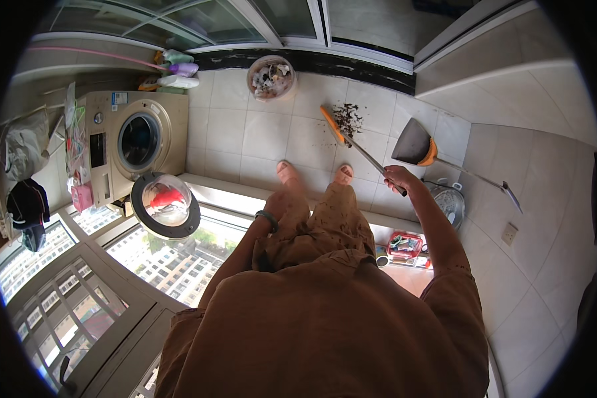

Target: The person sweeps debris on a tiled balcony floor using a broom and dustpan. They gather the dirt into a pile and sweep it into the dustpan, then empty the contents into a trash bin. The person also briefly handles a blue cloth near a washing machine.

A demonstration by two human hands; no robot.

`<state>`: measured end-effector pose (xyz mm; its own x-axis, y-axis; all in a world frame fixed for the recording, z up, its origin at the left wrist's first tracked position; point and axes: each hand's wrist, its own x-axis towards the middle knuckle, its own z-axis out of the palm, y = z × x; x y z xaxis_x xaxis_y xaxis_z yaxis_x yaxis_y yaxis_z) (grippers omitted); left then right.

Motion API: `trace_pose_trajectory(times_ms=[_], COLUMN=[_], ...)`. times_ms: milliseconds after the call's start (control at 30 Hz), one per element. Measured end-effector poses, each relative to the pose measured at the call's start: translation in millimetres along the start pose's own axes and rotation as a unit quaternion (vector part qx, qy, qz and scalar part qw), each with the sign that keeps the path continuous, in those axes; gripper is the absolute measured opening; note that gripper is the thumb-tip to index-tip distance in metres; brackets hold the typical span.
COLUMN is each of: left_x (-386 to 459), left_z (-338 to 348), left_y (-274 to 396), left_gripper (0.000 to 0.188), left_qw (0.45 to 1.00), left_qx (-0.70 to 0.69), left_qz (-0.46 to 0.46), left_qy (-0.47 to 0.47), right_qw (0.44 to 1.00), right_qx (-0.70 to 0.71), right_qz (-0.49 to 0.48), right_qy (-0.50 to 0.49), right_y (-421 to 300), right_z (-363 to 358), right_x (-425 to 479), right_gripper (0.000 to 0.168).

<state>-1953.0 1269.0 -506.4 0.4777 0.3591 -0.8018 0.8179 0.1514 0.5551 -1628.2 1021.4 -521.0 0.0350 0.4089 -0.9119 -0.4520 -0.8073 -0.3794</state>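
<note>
My right hand grips the metal handle of a broom near its upper end. The orange broom head rests on the tiled floor, touching the left side of a scattered pile of dark debris. My left hand, with a bracelet at the wrist, hangs down by my left knee; its fingers are hard to make out and I cannot tell if it holds anything. Right of the debris, a grey and orange dustpan lies on the floor, its long handle leaning toward the tiled wall.
A filled waste bin stands by the black door sill. The front-loading washing machine at left has its round door swung out. Bottles stand behind it. A metal steamer pot and a red basket are at right.
</note>
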Motion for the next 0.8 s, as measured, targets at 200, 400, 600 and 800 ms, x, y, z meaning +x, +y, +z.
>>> trace_pose_trajectory(times_ms=[200,400,600,800], left_x=[-8,-27,-31,-34], left_z=[3,3,4,0], left_y=[3,24,14,3], left_gripper=[0.028,0.028,0.028,0.028], left_qw=[0.999,0.995,0.995,0.995], left_qx=[-0.017,-0.096,-0.090,-0.077], left_qz=[0.034,-0.025,-0.050,-0.058], left_qy=[0.007,-0.003,-0.004,0.003], right_qw=[1.000,0.987,0.957,0.951], right_qx=[0.022,-0.072,-0.161,-0.193], right_qz=[-0.006,-0.104,-0.132,-0.094], right_qy=[0.005,0.094,0.202,0.221], right_y=[-13,-17,-28,-6], right_z=[7,-4,-21,32], right_x=[-48,-45,24,52], right_gripper=[0.016,0.034,0.026,0.026])
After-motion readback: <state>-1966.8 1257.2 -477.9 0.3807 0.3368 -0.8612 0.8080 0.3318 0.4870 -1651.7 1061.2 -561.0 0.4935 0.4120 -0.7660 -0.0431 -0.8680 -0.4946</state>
